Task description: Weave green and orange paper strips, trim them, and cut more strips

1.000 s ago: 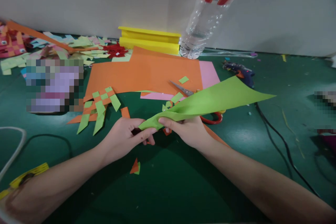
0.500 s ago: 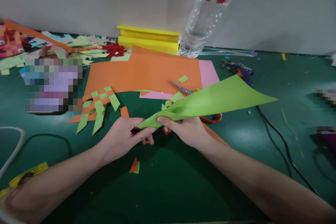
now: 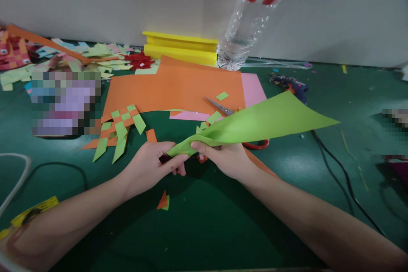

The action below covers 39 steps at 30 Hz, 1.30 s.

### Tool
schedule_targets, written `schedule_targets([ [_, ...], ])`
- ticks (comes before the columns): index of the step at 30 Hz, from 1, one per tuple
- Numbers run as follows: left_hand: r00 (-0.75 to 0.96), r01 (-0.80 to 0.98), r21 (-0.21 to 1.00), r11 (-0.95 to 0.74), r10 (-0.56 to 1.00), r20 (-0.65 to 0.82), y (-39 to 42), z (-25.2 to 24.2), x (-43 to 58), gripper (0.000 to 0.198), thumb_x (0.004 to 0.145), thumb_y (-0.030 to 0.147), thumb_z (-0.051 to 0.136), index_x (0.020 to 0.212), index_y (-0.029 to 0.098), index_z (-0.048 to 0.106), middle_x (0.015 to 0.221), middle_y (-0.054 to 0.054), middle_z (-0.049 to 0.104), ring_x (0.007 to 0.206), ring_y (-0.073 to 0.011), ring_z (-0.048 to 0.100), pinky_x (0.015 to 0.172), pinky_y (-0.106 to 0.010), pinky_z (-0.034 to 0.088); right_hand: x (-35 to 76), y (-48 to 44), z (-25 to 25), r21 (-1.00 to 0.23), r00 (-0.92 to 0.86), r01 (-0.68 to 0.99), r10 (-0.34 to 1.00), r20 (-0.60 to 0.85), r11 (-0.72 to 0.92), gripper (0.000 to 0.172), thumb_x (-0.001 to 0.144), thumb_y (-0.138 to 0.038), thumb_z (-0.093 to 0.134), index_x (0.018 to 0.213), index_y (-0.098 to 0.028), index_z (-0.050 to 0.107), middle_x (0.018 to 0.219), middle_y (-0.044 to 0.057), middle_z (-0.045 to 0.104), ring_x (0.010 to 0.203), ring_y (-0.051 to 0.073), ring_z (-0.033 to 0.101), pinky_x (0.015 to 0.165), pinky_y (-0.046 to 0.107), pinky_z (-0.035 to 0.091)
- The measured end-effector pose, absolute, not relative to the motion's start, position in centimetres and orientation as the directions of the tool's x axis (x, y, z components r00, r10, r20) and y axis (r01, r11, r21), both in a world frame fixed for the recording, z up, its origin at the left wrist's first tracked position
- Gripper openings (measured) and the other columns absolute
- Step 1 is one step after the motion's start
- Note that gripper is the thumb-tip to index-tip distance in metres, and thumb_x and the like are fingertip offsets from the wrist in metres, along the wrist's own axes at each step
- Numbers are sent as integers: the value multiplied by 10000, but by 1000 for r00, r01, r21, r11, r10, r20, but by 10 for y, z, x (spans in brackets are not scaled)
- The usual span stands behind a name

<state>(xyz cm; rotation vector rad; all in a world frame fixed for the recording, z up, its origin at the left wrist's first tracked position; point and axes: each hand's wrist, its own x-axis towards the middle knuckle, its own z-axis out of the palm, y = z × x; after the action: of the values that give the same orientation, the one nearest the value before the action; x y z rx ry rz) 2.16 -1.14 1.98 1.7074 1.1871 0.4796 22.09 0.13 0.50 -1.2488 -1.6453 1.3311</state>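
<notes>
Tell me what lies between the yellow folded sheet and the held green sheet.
The head view shows an orange sheet, with a green scrap and the scissors' blade on it, then pink paper and small cuttings beside the green sheet.

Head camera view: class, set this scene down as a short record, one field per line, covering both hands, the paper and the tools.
Left hand: pinches the narrow end of the green sheet
Right hand: holds the same sheet, just right of the left hand
Sheet shape: gathered at the held end, spreading wider rightward
Scissors: on the table, partly hidden by the green sheet
Woven piece: green and orange, left of the scissors
Orange sheet: overlaps a pink sheet
</notes>
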Motion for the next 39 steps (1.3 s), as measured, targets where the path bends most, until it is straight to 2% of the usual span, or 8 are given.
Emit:
schedule_targets([
  [15, 442, 503, 863, -38, 870, -220, -10, 18, 22, 304, 879, 396, 593, 671, 205, 706, 651, 9, 736, 570, -127, 660, 565, -193, 514, 221, 1, 5, -970, -318, 242, 942, -104, -25, 344, 796, -448, 674, 556, -229, 559, 535, -34, 574, 533, 121, 578, 540, 268, 496],
  [22, 446, 483, 876, -10, 863, -236, -12, 20, 20, 280, 859, 411, 600, 701, 198, 688, 643, 7, 739, 575, -133, 679, 535, -185, 513, 222, 1, 3, -975, -329, 223, 939, -97, -22, 341, 803, -447, 674, 576, -220, 559, 564, -31, 579, 585, 127, 595, 612, 277, 518],
  [27, 464, 481, 875, -48, 861, -207, -14, 24, 21, 340, 889, 403, 557, 665, 194, 705, 641, 1, 729, 579, -125, 659, 538, -180, 484, 221, 1, 8, -978, -366, 206, 926, -95, -19, 298, 830, -400, 650, 615, -219, 552, 600, -37, 570, 610, 119, 589, 653, 272, 525],
  [33, 478, 460, 887, -37, 853, -212, -13, 23, 21, 353, 894, 412, 530, 680, 194, 708, 655, -8, 738, 584, -135, 665, 557, -191, 512, 222, 0, 9, -974, -371, 221, 920, -128, -47, 263, 826, -421, 654, 670, -223, 579, 663, -33, 607, 673, 127, 612, 701, 280, 535],
  [39, 465, 486, 873, -44, 859, -215, -13, 22, 22, 352, 882, 429, 560, 654, 205, 707, 633, 1, 730, 579, -135, 664, 542, -185, 507, 223, 0, 8, -968, -374, 240, 914, -160, -71, 263, 818, -440, 655, 684, -226, 585, 664, -27, 613, 662, 134, 614, 671, 289, 533],
])
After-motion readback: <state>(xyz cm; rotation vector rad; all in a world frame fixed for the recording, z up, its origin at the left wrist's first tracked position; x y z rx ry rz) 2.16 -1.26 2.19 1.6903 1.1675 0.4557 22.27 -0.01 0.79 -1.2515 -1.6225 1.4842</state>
